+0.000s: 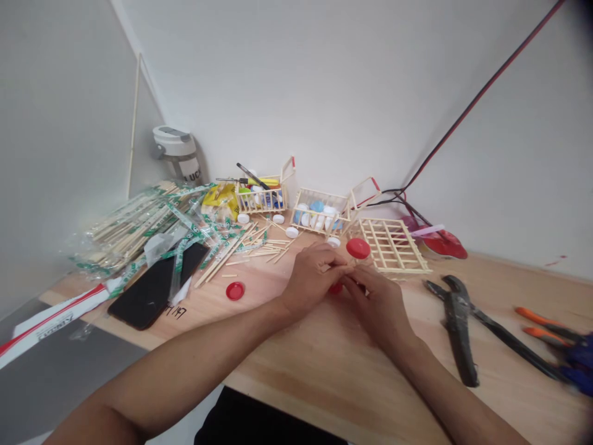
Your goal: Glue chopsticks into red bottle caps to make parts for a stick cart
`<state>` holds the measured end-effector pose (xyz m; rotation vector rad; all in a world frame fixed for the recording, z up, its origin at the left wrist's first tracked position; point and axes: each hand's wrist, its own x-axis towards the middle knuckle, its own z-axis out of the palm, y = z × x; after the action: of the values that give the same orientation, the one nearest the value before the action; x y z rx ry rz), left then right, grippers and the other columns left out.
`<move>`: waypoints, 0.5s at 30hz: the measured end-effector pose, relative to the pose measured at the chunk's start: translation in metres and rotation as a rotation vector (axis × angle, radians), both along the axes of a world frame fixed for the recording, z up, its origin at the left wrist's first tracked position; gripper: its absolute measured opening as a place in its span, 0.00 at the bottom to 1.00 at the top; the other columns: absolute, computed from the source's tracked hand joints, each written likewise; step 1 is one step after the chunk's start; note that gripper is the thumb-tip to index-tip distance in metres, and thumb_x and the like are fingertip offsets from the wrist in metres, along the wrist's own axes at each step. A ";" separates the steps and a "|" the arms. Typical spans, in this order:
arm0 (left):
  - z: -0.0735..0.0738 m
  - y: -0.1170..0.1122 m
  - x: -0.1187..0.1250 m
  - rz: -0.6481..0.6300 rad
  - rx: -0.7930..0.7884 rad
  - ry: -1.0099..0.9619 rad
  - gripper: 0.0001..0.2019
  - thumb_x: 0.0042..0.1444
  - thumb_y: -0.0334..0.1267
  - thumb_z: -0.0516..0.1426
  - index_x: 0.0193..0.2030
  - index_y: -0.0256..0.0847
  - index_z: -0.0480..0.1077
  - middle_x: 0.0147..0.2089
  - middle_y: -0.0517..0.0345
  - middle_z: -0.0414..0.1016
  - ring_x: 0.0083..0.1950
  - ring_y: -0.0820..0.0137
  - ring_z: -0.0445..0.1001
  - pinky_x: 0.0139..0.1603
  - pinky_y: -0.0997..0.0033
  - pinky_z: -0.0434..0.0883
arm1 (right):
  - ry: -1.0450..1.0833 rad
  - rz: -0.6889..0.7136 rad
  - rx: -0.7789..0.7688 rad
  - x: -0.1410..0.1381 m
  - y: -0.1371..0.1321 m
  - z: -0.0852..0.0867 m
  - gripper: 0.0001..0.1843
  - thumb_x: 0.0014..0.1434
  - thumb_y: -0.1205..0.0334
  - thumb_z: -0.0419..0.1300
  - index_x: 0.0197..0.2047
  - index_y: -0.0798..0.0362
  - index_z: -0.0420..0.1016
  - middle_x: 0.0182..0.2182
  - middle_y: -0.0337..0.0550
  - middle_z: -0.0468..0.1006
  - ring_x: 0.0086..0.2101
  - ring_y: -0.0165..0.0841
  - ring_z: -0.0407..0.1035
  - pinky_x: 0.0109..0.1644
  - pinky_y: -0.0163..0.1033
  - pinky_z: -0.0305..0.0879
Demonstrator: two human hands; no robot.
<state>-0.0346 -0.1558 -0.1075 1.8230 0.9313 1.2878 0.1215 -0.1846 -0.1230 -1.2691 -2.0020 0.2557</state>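
My left hand and my right hand meet over the table, fingertips pinched together. Between them is a red bottle cap, facing up, with what looks like a short pale wooden stick under it. A second bit of red shows below the fingertips, mostly covered by my fingers. One loose red cap lies to the left of my hands. Just behind them stands a small stick-built cart with white cap wheels and caps inside. A flat lattice of sticks rests to the right.
Another stick cart holds pens and caps. Bagged wooden sticks, loose sticks, a black phone and a lidded cup are at left. Pliers and orange-handled pliers lie right; cables run along the wall.
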 end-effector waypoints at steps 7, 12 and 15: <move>0.002 -0.001 0.000 0.015 -0.005 0.014 0.09 0.55 0.38 0.61 0.25 0.40 0.74 0.30 0.59 0.76 0.38 0.69 0.72 0.43 0.68 0.68 | -0.004 -0.018 -0.004 0.000 0.000 0.001 0.09 0.63 0.63 0.56 0.33 0.51 0.75 0.28 0.38 0.76 0.30 0.31 0.69 0.34 0.34 0.61; 0.000 -0.001 0.000 0.009 0.008 0.006 0.07 0.55 0.37 0.61 0.27 0.41 0.76 0.31 0.58 0.77 0.39 0.69 0.72 0.44 0.68 0.68 | -0.003 -0.023 -0.012 0.000 0.000 0.001 0.10 0.63 0.63 0.55 0.33 0.51 0.76 0.29 0.39 0.77 0.30 0.32 0.69 0.34 0.35 0.62; 0.000 -0.001 -0.001 0.009 0.000 0.001 0.08 0.55 0.38 0.61 0.26 0.40 0.75 0.30 0.59 0.77 0.38 0.69 0.72 0.43 0.68 0.68 | -0.006 -0.014 -0.023 0.000 0.000 0.002 0.10 0.64 0.62 0.54 0.34 0.50 0.76 0.29 0.39 0.78 0.31 0.32 0.70 0.35 0.35 0.62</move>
<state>-0.0351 -0.1567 -0.1072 1.8214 0.9413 1.2920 0.1210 -0.1848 -0.1213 -1.2990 -1.9993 0.2690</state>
